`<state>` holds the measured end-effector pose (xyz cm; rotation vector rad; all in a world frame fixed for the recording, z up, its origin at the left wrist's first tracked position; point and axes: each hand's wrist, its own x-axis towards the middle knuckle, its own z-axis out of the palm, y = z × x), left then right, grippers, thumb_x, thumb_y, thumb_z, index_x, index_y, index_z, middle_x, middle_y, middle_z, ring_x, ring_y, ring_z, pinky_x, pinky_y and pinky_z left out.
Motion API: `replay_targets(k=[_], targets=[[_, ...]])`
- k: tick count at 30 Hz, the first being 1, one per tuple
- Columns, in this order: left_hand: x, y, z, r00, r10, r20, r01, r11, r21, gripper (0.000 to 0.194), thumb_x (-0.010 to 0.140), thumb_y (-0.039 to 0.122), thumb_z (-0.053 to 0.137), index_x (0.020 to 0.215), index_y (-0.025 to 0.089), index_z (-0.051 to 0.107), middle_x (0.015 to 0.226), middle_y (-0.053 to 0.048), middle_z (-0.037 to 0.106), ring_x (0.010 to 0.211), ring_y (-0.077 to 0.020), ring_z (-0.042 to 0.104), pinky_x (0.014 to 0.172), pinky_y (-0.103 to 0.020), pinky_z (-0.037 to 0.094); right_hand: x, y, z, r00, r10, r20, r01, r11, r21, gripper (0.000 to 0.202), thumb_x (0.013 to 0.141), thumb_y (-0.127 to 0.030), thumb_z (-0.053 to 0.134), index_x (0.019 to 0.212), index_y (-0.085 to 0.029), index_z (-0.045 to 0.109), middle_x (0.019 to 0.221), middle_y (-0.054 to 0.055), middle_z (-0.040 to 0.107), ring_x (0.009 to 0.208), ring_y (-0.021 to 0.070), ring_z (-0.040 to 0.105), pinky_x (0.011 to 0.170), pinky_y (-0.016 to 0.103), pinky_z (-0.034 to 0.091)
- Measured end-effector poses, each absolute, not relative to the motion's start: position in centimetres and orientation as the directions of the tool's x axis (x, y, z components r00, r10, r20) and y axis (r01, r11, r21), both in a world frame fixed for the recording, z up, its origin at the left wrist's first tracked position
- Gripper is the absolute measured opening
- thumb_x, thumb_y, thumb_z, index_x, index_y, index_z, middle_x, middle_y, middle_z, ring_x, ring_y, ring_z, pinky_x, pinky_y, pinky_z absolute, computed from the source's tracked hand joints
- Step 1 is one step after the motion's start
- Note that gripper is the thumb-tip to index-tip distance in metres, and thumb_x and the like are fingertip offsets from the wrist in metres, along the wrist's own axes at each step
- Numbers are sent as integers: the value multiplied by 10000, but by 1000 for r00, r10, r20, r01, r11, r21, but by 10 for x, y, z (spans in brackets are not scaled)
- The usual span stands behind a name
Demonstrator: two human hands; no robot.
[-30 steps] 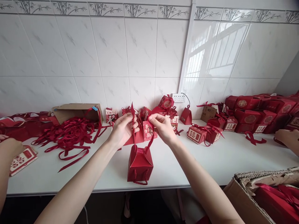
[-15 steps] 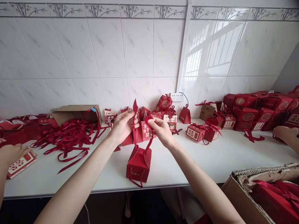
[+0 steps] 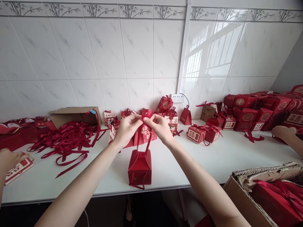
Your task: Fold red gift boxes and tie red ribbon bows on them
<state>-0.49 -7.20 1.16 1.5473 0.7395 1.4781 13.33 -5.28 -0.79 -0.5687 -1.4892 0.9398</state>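
A small red gift box (image 3: 140,168) with a twisted cord handle stands near the front edge of the white table (image 3: 101,176). From its top a red ribbon (image 3: 148,142) rises in two strands to my hands. My left hand (image 3: 129,127) pinches the ribbon above the box, fingers closed. Beside it, my right hand (image 3: 159,126) also pinches the ribbon, and the fingertips of both hands meet where the strands come together. The exact crossing of the ribbon is partly hidden by the fingers.
Loose ribbons (image 3: 71,135) spill from a cardboard box (image 3: 73,112) at left. Red boxes (image 3: 248,115) are stacked at right; an open carton (image 3: 246,198) is at front right. Other people's hands show at the left (image 3: 10,160) and right (image 3: 284,132) edges.
My hands, earlier apart with a ribbon end each, have come together above the box. The ribbon strands now meet between my fingers. The view has shifted slightly.
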Motion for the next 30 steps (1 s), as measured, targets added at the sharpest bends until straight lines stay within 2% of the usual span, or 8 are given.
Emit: replay_targets(k=[5,12,15,18,20,22,26,30], targets=[[-13,-80,15,272,844,462,-214,-415,884,203,679,306,722,763,137,647,682,4,576,584,-119,556,504,-246,493,132,-57,-1,-171,817,550,-179,523,-833,399,628,-502,750,711,-197,507,599,-46,564,544,105,530,539,239,402],[-14,-74,14,172,901,398,-269,-346,899,217,695,323,734,726,144,615,647,19,574,536,-104,564,507,-243,499,126,-60,4,-228,754,616,-298,548,-782,329,707,-477,701,712,-209,510,595,-36,578,556,133,570,593,288,473],[-17,-71,14,126,925,360,-282,-314,907,225,679,322,746,748,143,629,694,2,614,590,-115,599,564,-250,519,128,-59,-4,-138,651,746,-172,726,-666,290,736,-440,697,701,-212,521,716,-6,575,698,150,577,670,301,489],[-22,-71,14,152,915,375,-254,-330,909,242,698,354,726,784,142,647,759,-33,660,685,-147,635,597,-248,522,133,-60,-15,-197,446,873,102,895,-434,176,812,-371,638,740,-218,589,882,38,545,890,183,557,797,348,490],[-23,-71,13,179,897,404,-241,-358,902,250,701,371,724,767,141,651,765,-44,670,721,-162,644,606,-246,521,136,-63,-20,-264,328,907,208,938,-278,123,850,-322,596,788,-222,630,957,59,527,962,197,543,853,370,478],[-24,-71,13,192,882,431,-215,-391,895,255,700,382,726,730,139,653,750,-49,673,723,-167,646,626,-255,524,138,-66,-22,-301,286,910,226,948,-224,134,875,-304,562,819,-216,645,994,74,529,997,204,545,872,372,473],[-25,-70,13,194,851,489,-147,-467,872,271,699,414,721,709,148,670,723,-46,677,684,-167,639,641,-277,530,138,-69,-20,-304,371,877,183,927,-329,105,871,-271,562,800,-210,611,994,66,570,995,193,565,863,352,472],[-28,-71,15,235,793,562,-4,-577,817,299,740,446,672,697,151,688,732,-59,684,709,-181,640,632,-262,513,135,-71,-18,-269,524,808,130,851,-508,123,802,-231,611,847,-219,497,884,21,586,777,150,593,710,295,487]])
